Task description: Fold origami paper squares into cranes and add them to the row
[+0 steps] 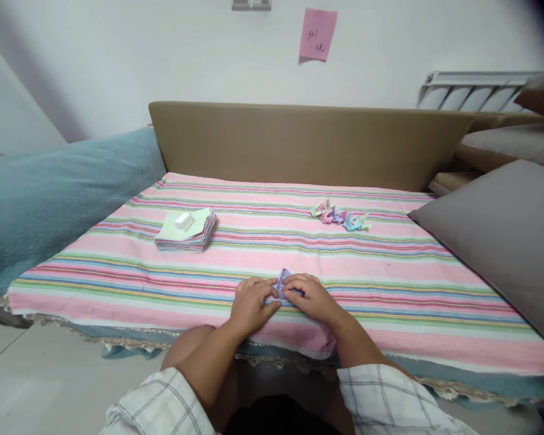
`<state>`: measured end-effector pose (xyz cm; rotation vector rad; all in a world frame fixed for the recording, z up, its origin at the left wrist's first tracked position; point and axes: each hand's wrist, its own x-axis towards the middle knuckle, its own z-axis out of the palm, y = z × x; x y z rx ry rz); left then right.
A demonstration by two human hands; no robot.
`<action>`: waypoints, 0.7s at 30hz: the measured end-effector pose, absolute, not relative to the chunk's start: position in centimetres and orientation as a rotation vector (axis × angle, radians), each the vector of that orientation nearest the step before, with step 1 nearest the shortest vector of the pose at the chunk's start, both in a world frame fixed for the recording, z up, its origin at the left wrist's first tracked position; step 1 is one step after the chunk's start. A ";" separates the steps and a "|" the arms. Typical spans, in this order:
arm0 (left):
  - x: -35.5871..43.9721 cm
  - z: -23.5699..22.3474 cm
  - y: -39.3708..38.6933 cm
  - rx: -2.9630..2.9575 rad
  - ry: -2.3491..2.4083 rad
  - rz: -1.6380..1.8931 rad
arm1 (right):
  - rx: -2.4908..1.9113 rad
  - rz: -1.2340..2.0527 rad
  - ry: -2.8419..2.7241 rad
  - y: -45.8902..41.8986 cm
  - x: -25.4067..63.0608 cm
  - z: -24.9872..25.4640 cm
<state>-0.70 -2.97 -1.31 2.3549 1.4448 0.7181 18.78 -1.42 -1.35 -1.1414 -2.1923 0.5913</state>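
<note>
A small piece of purple origami paper (281,280), folded to a point at its far end, lies on the striped cloth close to the front edge. My left hand (252,304) has its fingertips curled against the paper's left side, thumb nearer to me. From the right, my right hand (312,296) bends its fingers over the paper and pins it down, covering much of that side. Further back on the right sits a row of several folded paper cranes (340,217) in green, pink, purple and blue.
To the left, a stack of coloured paper sheets (185,235) carries a small white block (184,222). A blue-covered armrest (72,193) bounds the left side. Grey cushions (503,223) fill the right, and a brown backrest (299,145) runs along the back.
</note>
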 end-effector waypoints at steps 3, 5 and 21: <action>-0.8 -1.3 -2.9 2.346 1.422 0.716 | -1.113 0.620 -2.185 -1.5 18.9 -1.1; -0.9 -1.3 -2.8 2.345 1.406 0.705 | -1.103 0.621 -2.188 -1.6 19.0 -1.1; -1.0 -1.3 -2.8 2.350 1.395 0.699 | -1.153 0.595 -2.215 -1.5 18.9 -1.3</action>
